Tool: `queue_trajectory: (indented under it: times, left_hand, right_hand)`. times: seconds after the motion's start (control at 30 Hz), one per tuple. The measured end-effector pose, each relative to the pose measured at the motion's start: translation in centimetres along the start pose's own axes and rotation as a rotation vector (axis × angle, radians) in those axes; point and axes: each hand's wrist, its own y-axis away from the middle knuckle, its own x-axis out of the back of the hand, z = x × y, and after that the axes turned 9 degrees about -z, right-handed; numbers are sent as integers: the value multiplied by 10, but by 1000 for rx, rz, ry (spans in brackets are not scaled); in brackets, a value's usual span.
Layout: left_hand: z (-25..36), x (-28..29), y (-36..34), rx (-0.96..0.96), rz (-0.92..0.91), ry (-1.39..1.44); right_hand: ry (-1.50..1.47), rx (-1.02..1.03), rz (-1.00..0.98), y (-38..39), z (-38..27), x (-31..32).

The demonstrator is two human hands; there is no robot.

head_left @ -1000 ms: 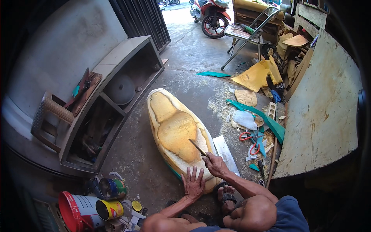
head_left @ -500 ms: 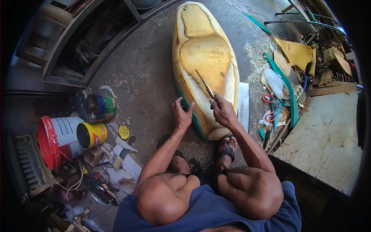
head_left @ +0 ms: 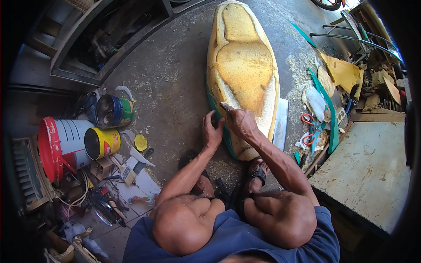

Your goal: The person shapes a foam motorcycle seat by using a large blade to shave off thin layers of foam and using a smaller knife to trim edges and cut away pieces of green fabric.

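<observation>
The foam seat (head_left: 243,74) looks soft and light; the left hand (head_left: 212,131) lies spread against its seven-o'clock edge while the right hand (head_left: 239,122) is closed around a thin blade (head_left: 225,106).

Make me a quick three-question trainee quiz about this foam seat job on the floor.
1. True or false: the right hand holds a blade against the yellow foam seat.
2. Where does the left hand rest? A on the yellow can, B against the seat's near left edge, C on the board.
3. What colour is the rim of the white bucket?

Key: 1 true. 2 B. 3 red.
</observation>
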Motion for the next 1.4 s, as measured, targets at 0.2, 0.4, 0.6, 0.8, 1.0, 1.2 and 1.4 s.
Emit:
queue_trajectory:
  times: [0.2,0.4,0.6,0.8,1.0,1.2,1.4]
  left_hand:
    - [-7,-4,7,-66,38,-74]
    - [-4,1,11,-95,26,-30]
    - [-10,-1,20,-116,65,-46]
    - [-16,4,20,2,34,56]
    - [-18,8,20,64,56,120]
    - [-31,18,5,72,115,129]
    - [-33,23,-21,87,192,245]
  right_hand:
    - [41,27,143,-21,0,-18]
    - [52,13,75,-49,-9,-19]
    - [152,-53,104,-61,-30,-32]
    - [173,-87,100,-62,-33,-33]
    - [190,-81,25,-56,-20,-27]
    - [200,-5,7,-59,-23,-21]
    - [184,-86,-32,-67,-14,-11]
